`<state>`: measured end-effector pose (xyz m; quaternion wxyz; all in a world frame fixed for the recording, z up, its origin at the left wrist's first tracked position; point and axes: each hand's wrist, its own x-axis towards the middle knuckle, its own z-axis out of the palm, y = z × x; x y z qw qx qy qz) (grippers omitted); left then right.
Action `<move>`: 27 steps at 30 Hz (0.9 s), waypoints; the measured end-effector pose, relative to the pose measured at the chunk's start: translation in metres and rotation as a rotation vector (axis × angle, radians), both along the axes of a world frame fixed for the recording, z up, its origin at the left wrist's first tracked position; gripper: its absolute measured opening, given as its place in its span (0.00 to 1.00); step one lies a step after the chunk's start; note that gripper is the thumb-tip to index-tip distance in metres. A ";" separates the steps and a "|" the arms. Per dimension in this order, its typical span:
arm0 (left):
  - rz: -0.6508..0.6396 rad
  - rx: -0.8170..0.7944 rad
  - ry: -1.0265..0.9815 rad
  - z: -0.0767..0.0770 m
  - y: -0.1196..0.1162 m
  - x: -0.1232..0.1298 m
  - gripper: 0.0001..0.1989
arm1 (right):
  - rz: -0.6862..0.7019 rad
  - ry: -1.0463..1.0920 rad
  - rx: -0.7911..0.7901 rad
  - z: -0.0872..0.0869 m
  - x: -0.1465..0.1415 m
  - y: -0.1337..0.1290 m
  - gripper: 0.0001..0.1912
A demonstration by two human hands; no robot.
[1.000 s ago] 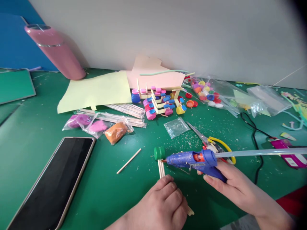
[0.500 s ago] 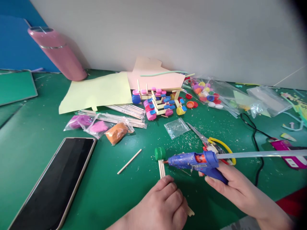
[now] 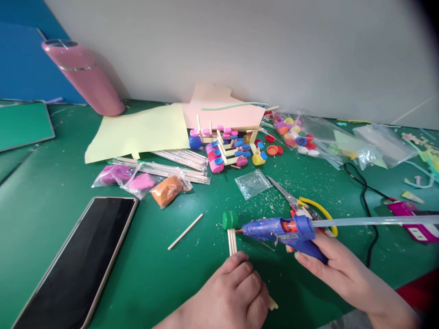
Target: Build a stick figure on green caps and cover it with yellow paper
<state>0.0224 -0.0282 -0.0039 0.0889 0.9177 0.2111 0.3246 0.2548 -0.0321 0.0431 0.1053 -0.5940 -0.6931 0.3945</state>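
Note:
My left hand point(image 3: 236, 292) is closed around a few pale wooden sticks point(image 3: 232, 242) lying side by side. Their far ends meet a small green bottle cap point(image 3: 230, 220), and their near ends poke out below my fingers. A blue hot glue gun point(image 3: 277, 229) is gripped in my right hand point(image 3: 338, 269). Its orange nozzle tip is at the sticks just below the cap; whether it touches them I cannot tell. A long clear glue stick point(image 3: 370, 221) runs out of the gun's back. Beyond the gun lie scissors point(image 3: 317, 214) with yellow and red handles, partly hidden.
A single stick point(image 3: 185, 231) and a phone point(image 3: 78, 260) lie to the left. Behind are bagged clay point(image 3: 168, 189), cap-and-stick models point(image 3: 228, 151), a bag of bottle caps point(image 3: 295, 132) and a pink bottle point(image 3: 84, 75). A black cable point(image 3: 368, 219) runs on the right.
Almost nothing differs. The whole view has shifted very slightly; both hands, the glue gun and the sticks keep the same arrangement.

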 end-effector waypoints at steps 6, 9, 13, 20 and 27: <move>-0.003 -0.005 -0.013 -0.001 0.000 0.000 0.10 | -0.004 -0.015 0.013 0.001 0.001 -0.001 0.20; -0.005 0.003 -0.019 0.000 0.001 0.000 0.10 | 0.003 -0.004 0.011 0.002 0.000 0.000 0.20; -0.002 -0.002 -0.026 0.000 0.001 0.000 0.10 | 0.002 -0.002 0.018 0.000 0.002 -0.001 0.20; 0.002 0.005 -0.038 -0.005 0.000 0.002 0.09 | -0.035 0.048 0.008 -0.008 0.003 -0.001 0.18; 0.002 -0.014 -0.051 -0.006 0.000 0.002 0.08 | -0.060 0.170 0.026 -0.009 -0.003 0.001 0.14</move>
